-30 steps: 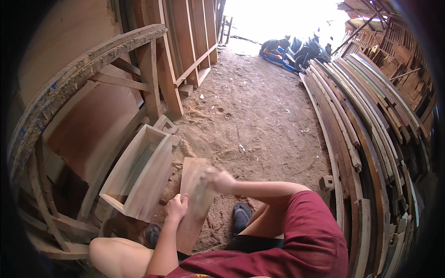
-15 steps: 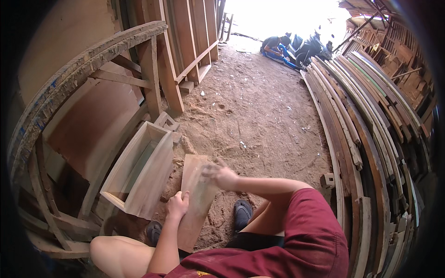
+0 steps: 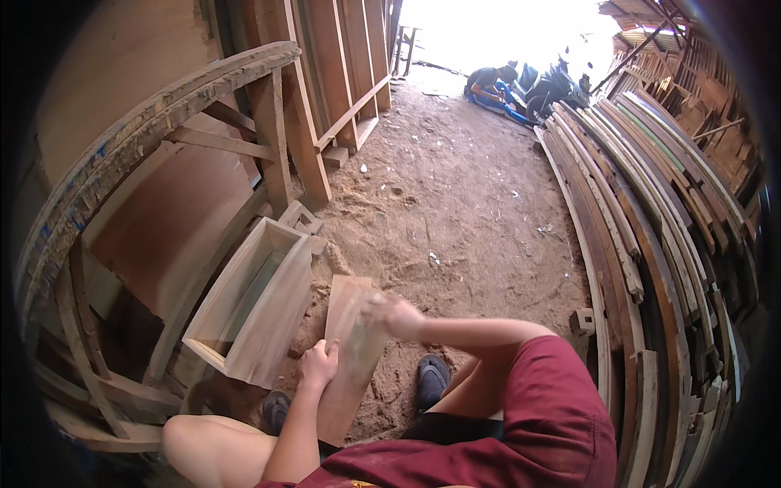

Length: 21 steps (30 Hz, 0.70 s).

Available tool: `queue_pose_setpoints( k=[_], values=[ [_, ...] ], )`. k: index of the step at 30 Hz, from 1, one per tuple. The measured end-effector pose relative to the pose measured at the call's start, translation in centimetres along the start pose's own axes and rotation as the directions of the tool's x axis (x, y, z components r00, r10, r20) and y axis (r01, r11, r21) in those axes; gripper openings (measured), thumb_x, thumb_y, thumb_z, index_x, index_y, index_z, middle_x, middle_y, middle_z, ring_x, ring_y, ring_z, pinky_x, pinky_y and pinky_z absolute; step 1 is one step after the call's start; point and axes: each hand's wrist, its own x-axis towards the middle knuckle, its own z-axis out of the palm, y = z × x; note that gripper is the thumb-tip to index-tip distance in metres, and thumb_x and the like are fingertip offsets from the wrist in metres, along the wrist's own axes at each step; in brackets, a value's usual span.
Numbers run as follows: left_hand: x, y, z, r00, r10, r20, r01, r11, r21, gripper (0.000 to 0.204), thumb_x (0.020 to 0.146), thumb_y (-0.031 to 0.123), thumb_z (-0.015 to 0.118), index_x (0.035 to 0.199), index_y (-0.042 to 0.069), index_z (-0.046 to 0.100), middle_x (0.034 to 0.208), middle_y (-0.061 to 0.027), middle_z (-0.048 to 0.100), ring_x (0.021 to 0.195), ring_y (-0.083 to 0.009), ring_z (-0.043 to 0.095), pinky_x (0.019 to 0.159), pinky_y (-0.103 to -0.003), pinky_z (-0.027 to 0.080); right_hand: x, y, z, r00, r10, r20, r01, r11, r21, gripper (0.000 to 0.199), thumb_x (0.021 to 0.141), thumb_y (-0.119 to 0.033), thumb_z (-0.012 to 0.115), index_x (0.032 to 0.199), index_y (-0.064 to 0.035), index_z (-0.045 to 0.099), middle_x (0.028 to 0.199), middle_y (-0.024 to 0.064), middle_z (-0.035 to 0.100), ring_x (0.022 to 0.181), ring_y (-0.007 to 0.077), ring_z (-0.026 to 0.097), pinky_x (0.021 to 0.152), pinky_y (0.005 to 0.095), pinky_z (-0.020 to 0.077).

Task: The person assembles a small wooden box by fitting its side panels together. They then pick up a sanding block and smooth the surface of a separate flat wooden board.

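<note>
A pale wooden board [image 3: 351, 358] slants up from between my legs, its far end near the sandy ground. My left hand [image 3: 318, 363] is closed on the board's left edge, thumb up, the fingertips hidden. Over the far right part of the board is my right hand [image 3: 394, 315], its fingers smeared by motion; whether anything is under them I cannot make out. A faint greenish patch shows on the board's face near it. Just left of the board stands an open wooden drawer-like box [image 3: 272, 329], tilted, with a lighter inside.
Long stacked planks [image 3: 651, 244] line the right side, with a small block [image 3: 582, 321] beside them. A curved wooden frame [image 3: 171, 110] and tall wooden panels [image 3: 338, 73] stand at left. Far off, another person [image 3: 486, 84] crouches by a motorbike [image 3: 547, 89]. Sandy ground [image 3: 455, 187] lies between.
The whole view has shifted slightly, moving the scene a little right and down. My right hand stays over the board's far part, still blurred; my left hand keeps its hold on the edge.
</note>
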Motion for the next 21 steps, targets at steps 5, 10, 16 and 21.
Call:
queue_pose_setpoints(
  k=[5,10,16,21],
  values=[
    [-0.4,-0.1,-0.1,0.999,-0.024,-0.024,0.024,1.000,-0.004,0.060,0.097,0.054,0.043,0.115,0.000,0.063,0.102,-0.0303,0.067,0.100,-0.0467,0.064,0.089,-0.054,0.049,0.1,-1.8,-2.3,0.994,-0.056,0.093,0.057,0.998,0.001,0.043,0.093,-0.030,0.054,0.135,-0.0202,0.059,0.150,0.0005,0.047,0.144,0.0265,0.034,0.119,0.0492,0.0240],
    [-0.2,-1.3,0.7,0.998,-0.015,-0.056,0.015,1.000,0.004,0.061,0.097,0.055,0.042,0.111,0.000,0.064,0.101,-0.0304,0.067,0.099,-0.0468,0.064,0.087,-0.055,0.049,-0.8,-10.4,-1.7,0.790,-0.457,-0.410,0.557,0.814,0.166,0.051,0.086,-0.028,0.063,0.136,-0.0307,0.055,0.147,0.0029,0.049,0.141,0.0276,0.039,0.111,0.0546,0.0362],
    [-0.1,-0.1,0.0,1.000,-0.003,0.002,0.003,1.000,0.000,0.060,0.097,0.055,0.042,0.109,0.001,0.064,0.099,-0.0307,0.067,0.099,-0.0472,0.064,0.087,-0.055,0.049,-0.2,1.6,-2.3,0.998,0.036,0.042,-0.038,0.998,0.057,0.058,0.088,-0.025,0.062,0.144,-0.0320,0.048,0.151,-0.0063,0.045,0.147,0.0180,0.030,0.118,0.0529,0.0235],
    [0.2,-1.1,0.5,1.000,-0.022,0.003,0.022,1.000,-0.010,0.060,0.097,0.055,0.042,0.108,0.000,0.064,0.100,-0.0316,0.066,0.100,-0.0476,0.063,0.088,-0.055,0.049,0.9,-2.1,-3.3,0.973,-0.101,0.206,0.115,0.992,-0.059,0.047,0.089,-0.023,0.060,0.136,-0.0192,0.056,0.151,0.0032,0.045,0.145,0.0270,0.033,0.119,0.0521,0.0259]
  ],
)
